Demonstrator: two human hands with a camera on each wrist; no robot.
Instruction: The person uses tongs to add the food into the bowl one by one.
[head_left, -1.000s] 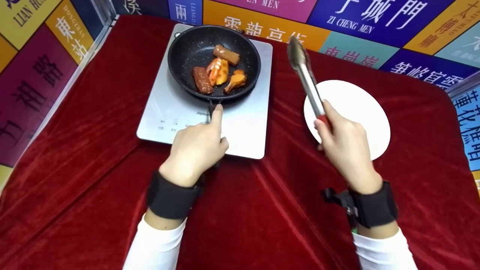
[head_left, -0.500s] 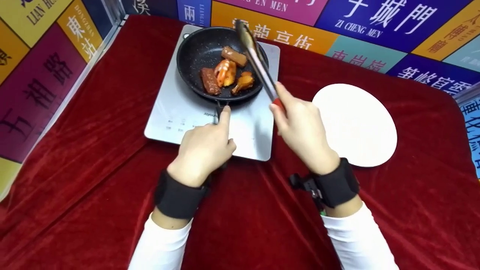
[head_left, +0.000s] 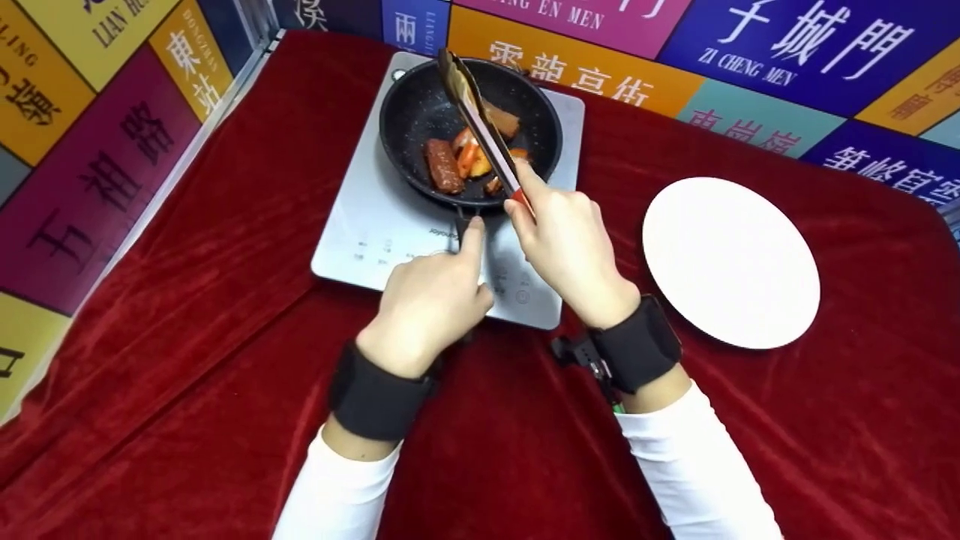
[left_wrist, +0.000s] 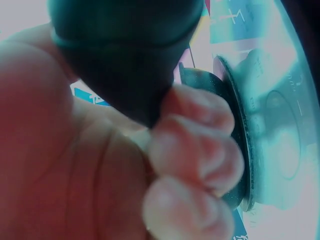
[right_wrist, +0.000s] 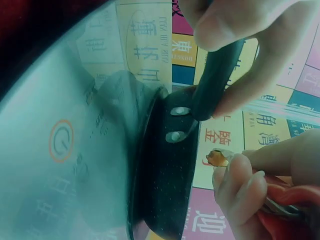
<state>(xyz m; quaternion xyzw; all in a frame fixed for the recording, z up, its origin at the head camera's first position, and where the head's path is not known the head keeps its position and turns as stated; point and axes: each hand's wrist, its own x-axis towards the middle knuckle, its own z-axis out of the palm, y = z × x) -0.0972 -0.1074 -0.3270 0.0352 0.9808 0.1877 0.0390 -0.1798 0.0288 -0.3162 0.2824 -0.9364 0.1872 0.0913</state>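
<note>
My left hand grips the black handle of a frying pan, its index finger stretched along the top. In the left wrist view the other fingers curl round that handle. Inside the pan lie a brown glazed piece of meat, another brown piece and some orange-red food. My right hand holds tongs by their red grip. The metal arms slant over the pan, heads near its far left rim, and partly hide the food at the right.
The pan stands on a silver induction cooker with touch controls. To the right, a white plate lies on the dark red cloth. Colourful printed panels rise along the back and left edges.
My right hand has carried the tongs leftward, from above the plate to over the pan. The left hand keeps its hold on the handle, and the head view has shifted slightly.
</note>
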